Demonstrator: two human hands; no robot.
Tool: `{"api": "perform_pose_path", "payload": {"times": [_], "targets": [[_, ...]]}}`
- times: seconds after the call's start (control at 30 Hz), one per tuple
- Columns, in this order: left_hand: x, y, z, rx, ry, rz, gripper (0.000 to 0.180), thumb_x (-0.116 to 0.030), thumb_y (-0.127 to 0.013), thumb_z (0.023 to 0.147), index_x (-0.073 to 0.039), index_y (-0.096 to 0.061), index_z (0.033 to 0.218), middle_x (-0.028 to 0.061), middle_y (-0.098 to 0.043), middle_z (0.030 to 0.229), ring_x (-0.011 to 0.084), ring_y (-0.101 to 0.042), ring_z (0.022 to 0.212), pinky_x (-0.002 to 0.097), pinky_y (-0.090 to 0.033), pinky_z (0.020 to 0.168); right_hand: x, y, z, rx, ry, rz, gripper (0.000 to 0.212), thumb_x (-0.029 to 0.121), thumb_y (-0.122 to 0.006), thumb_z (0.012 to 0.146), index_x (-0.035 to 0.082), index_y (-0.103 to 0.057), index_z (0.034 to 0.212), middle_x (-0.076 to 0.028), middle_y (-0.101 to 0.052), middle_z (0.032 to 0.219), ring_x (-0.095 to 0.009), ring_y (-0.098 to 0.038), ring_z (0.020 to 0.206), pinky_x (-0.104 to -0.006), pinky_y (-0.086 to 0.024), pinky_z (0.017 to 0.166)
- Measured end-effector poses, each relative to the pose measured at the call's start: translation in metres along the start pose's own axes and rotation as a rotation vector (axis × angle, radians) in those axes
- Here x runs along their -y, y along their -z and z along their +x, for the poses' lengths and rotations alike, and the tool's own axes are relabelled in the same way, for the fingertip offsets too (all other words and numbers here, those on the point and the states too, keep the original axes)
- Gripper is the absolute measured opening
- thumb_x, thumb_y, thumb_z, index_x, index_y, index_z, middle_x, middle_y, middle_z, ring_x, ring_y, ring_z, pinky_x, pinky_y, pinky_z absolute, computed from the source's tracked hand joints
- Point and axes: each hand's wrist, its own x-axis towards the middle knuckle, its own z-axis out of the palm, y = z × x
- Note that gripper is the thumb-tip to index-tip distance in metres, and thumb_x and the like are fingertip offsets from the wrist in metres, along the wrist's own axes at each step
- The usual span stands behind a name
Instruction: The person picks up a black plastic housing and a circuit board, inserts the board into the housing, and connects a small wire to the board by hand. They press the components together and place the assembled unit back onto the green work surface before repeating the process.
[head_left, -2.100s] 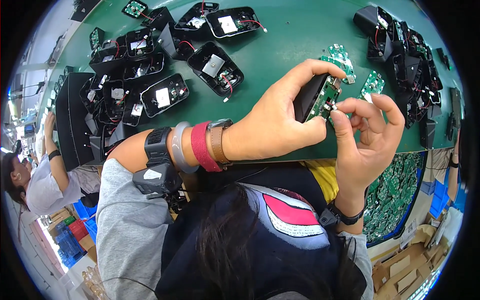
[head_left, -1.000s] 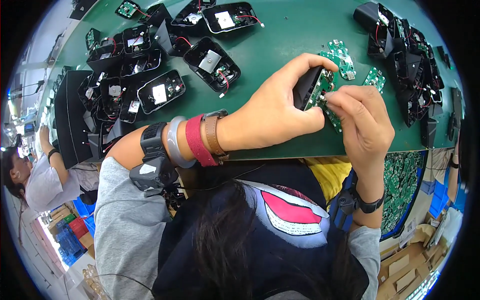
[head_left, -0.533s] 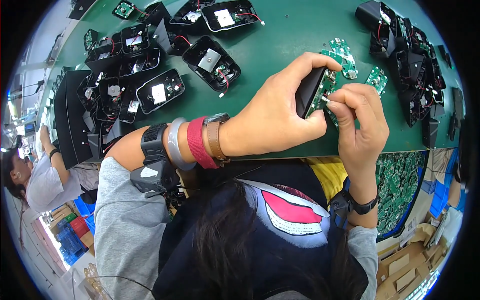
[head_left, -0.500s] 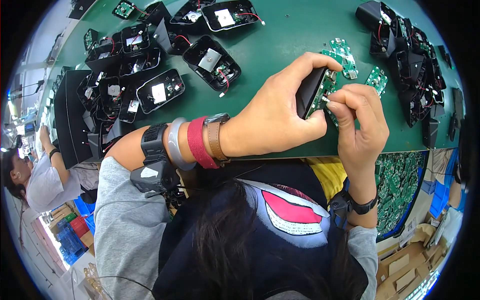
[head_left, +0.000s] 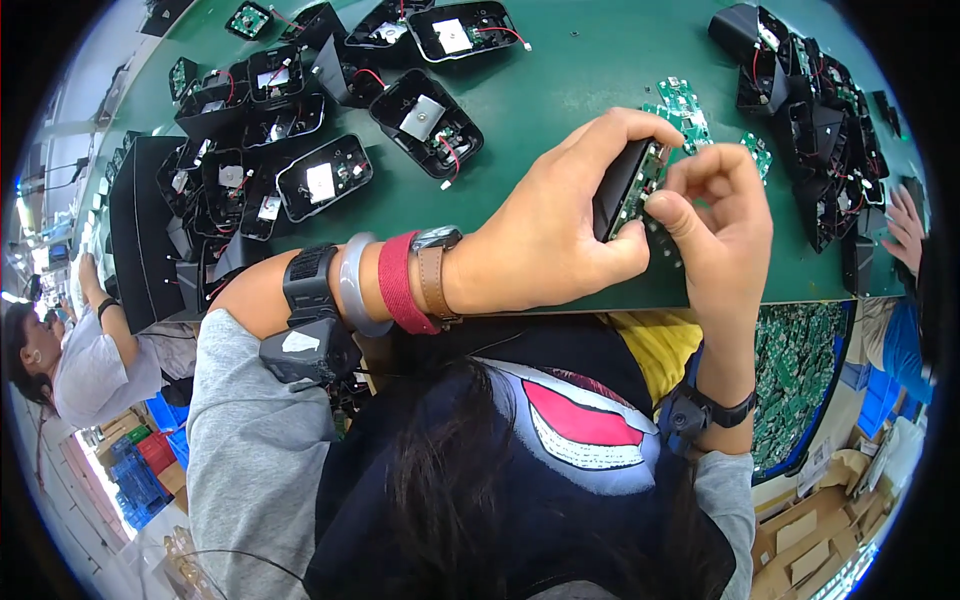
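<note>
My left hand (head_left: 560, 225) is wrapped round a black plastic housing (head_left: 616, 190), tilted on its side above the table's near edge. A green circuit board (head_left: 648, 180) shows along the housing's right side, under my left fingertips and thumb. Close against that board is my right hand (head_left: 728, 225), its fingers curled and its thumb tip at the board's edge. Whatever lies between those fingers is hidden. Beyond my hands lie loose green circuit boards, one board (head_left: 682, 100) behind the housing and another board (head_left: 758, 152) further right.
Open black housings with white pads and red wires, one housing (head_left: 427, 122) nearest, crowd the green table (head_left: 570, 75) at left. More housings (head_left: 825, 140) are piled at right. Below the edge sits a bin of circuit boards (head_left: 795, 385). A co-worker's hand (head_left: 905, 230) is far right; another person (head_left: 95, 355) sits left.
My right fingers have curled in more, and the small white piece they pinched no longer shows. The left hand and housing have barely moved. A co-worker's hand has appeared at far right.
</note>
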Motion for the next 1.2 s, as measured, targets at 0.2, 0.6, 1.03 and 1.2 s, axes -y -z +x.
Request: {"api": "perform_pose_path", "payload": {"times": [0.2, 0.6, 1.03, 1.2], "targets": [[-0.006, 0.009, 0.0, 0.153, -0.27, 0.096, 0.056, 0.0, -0.059, 0.069, -0.001, -0.045, 0.123, 0.0138, -0.05, 0.114, 0.0209, -0.051, 0.106, 0.0327, -0.039, 0.096, 0.009, 0.011, -0.001, 0.241, -0.137, 0.233, 0.054, 0.002, -0.073, 0.074, 0.001, -0.047, 0.122, -0.002, -0.056, 0.092, -0.006, -0.049, 0.078, -0.0195, -0.042, 0.068], [-0.009, 0.002, -0.008, 0.056, -0.069, 0.002, 0.071, -0.012, -0.076, 0.075, -0.004, -0.034, 0.132, 0.0108, -0.044, 0.123, 0.0183, -0.047, 0.114, 0.0316, -0.038, 0.098, 0.011, -0.006, -0.026, -0.107, 0.405, -0.334, 0.032, 0.002, -0.07, 0.077, 0.005, -0.065, 0.109, -0.01, -0.055, 0.108, -0.015, -0.057, 0.086, -0.0218, -0.046, 0.064], [-0.004, 0.002, -0.01, 0.031, 0.084, -0.24, 0.061, -0.014, -0.069, 0.075, -0.006, -0.037, 0.126, 0.0097, -0.047, 0.111, 0.0152, -0.048, 0.102, 0.0289, -0.042, 0.09, 0.007, -0.022, -0.012, -0.138, 0.096, -0.045, 0.035, 0.002, -0.066, 0.083, -0.001, -0.05, 0.114, -0.005, -0.05, 0.096, -0.007, -0.052, 0.081, -0.0199, -0.046, 0.066], [-0.002, 0.006, -0.002, 0.043, 0.287, -0.502, 0.054, -0.003, -0.052, 0.079, -0.004, -0.035, 0.13, 0.0075, -0.047, 0.115, 0.0129, -0.045, 0.107, 0.0279, -0.038, 0.094, 0.001, -0.016, 0.006, -0.005, -0.095, 0.035, 0.041, 0.004, -0.063, 0.085, 0.001, -0.046, 0.122, -0.002, -0.048, 0.1, -0.005, -0.05, 0.079, -0.0174, -0.042, 0.07]]}}
